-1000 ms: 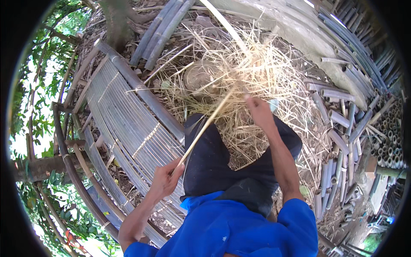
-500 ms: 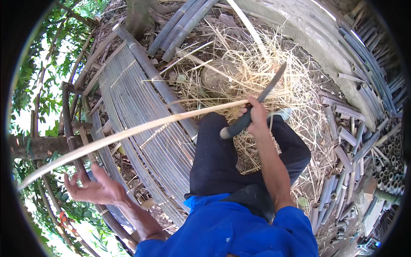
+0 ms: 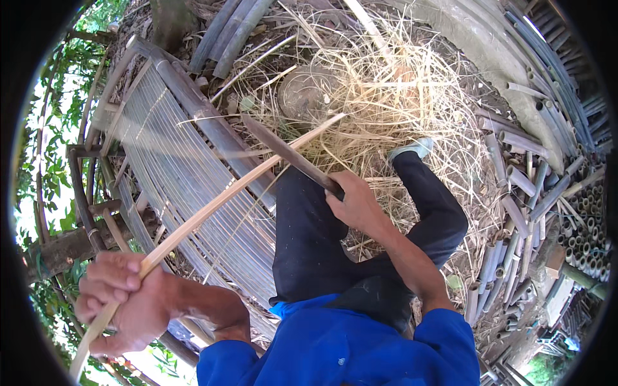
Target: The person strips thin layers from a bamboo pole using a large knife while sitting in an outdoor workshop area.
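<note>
My left hand (image 3: 125, 299), at the lower left, is closed around a long pale bamboo strip (image 3: 212, 206). The strip slants up and to the right, its far end over the straw-like shavings. In my right hand (image 3: 357, 202), above my bent leg, is a knife (image 3: 293, 154) with a long dark blade. That blade points to the upper left and crosses the strip near its far end. Whether the two touch, I cannot tell. My fingers hide most of the knife's handle.
A slatted bamboo bench (image 3: 180, 148) stands left of my legs. Pale shavings (image 3: 412, 83) cover the ground ahead, around a round block (image 3: 309, 93). Cut bamboo pieces (image 3: 521, 145) lie along the right, and bamboo poles (image 3: 232, 35) lie at the top.
My left hand, open before, has closed around the strip. My right hand has moved left and down, and the blade has swung from pointing up-right to up-left. The strip now slants more steeply.
</note>
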`<state>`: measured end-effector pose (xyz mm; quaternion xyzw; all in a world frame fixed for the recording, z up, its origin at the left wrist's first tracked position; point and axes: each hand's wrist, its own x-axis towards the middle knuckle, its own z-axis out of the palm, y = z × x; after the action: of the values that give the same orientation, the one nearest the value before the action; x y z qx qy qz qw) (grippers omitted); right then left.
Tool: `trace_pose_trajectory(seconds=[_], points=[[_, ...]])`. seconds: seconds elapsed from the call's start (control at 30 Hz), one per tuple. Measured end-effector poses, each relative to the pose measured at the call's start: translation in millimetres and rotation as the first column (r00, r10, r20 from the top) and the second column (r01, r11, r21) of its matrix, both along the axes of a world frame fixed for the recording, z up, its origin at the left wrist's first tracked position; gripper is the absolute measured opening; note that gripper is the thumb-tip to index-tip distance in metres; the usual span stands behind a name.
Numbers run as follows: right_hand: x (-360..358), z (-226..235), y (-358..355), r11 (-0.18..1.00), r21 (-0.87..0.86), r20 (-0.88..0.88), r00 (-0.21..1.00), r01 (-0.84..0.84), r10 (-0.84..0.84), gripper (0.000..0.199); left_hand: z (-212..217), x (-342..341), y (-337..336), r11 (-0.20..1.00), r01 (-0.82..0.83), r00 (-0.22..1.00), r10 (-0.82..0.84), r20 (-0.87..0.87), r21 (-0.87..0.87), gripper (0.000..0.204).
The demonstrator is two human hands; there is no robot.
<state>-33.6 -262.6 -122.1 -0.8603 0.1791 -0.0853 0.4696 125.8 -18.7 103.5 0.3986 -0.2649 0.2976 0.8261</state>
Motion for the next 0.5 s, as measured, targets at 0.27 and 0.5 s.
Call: trace_pose_trajectory(seconds=[0.27, 0.5], points=[[3.4, -20.0, -18.2, 0.997, 0.033, -0.091, 0.994, -0.063, 0.066, 0.033, 12.4, 0.5, -8.4, 0.998, -0.068, 0.995, 0.067, 0.075, 0.008, 0.059], [8.7, -2.4, -23.0, 0.985, 0.162, -0.069, 0.995, -0.057, 0.069, 0.051, -21.6, 12.5, -43.6, 0.988, 0.152, 0.979, -0.149, 0.138, -0.008, 0.061]])
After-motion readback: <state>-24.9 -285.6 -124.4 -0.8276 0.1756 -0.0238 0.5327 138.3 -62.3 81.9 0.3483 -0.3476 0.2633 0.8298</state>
